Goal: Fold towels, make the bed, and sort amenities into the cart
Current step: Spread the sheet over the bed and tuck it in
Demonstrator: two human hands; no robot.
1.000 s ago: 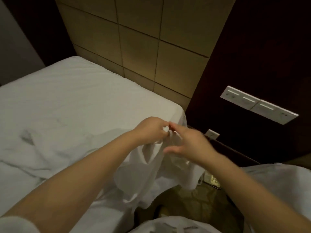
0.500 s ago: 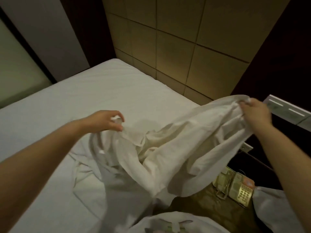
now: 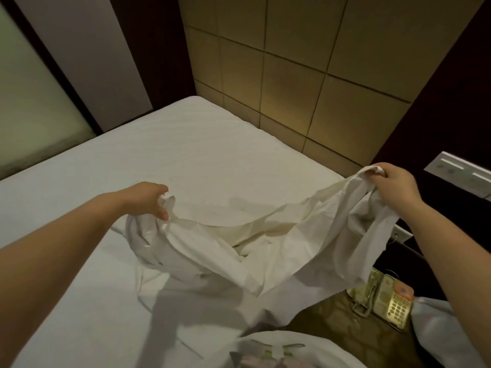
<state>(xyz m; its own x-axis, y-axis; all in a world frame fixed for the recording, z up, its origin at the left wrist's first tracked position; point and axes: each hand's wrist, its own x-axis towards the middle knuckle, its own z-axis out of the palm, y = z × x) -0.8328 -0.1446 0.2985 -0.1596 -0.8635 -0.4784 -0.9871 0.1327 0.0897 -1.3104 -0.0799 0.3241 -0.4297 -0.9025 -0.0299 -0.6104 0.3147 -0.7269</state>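
Left hand (image 3: 148, 199) and right hand (image 3: 396, 183) each pinch edge of white sheet (image 3: 265, 251), sagging over bed (image 3: 186, 155) corner. Advice: spread hands wider, tension edge, align with headboard (image 3: 305, 75) side.

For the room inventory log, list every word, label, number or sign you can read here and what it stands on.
Nothing here reads clearly.
On the telephone keypad: key markings too blurred to read.
On the wall switch panel: marks too small to read.
On the shirt print: blurred, no letters legible.
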